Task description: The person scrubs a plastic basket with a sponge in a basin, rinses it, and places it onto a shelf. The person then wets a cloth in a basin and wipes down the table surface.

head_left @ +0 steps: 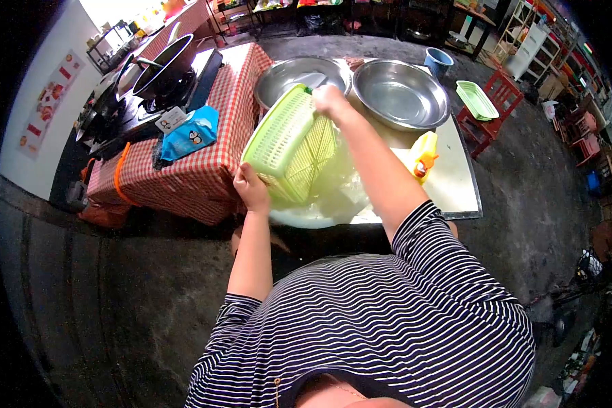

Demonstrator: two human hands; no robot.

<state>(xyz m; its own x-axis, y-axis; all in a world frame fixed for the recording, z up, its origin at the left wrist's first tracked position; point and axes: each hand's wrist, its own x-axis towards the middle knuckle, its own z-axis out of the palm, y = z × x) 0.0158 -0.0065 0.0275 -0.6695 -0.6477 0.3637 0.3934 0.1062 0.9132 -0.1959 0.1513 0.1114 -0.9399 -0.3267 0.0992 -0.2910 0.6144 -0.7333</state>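
A light green plastic basket (289, 139) with slotted walls is tilted on its side above a pale wash basin (306, 219). Cloudy, sudsy water shows in the basin. My left hand (251, 187) grips the basket's near left corner, thumb pressed on the rim. Closed at the basket's far upper end is my right hand (330, 100); its fingertips are partly hidden, and a small dark green bit shows beside them. Behind the basket stands a steel basin (268, 85), with a second steel basin (401, 95) to its right. A yellow bottle (425, 156) lies on the table, right of my right forearm.
On the left, a checked-cloth table (204, 160) bears a stove with a black wok (166, 68) and a blue packet (190, 132). At the right are a blue bucket (439, 60) and a red chair (503, 98) holding another green basket (476, 98).
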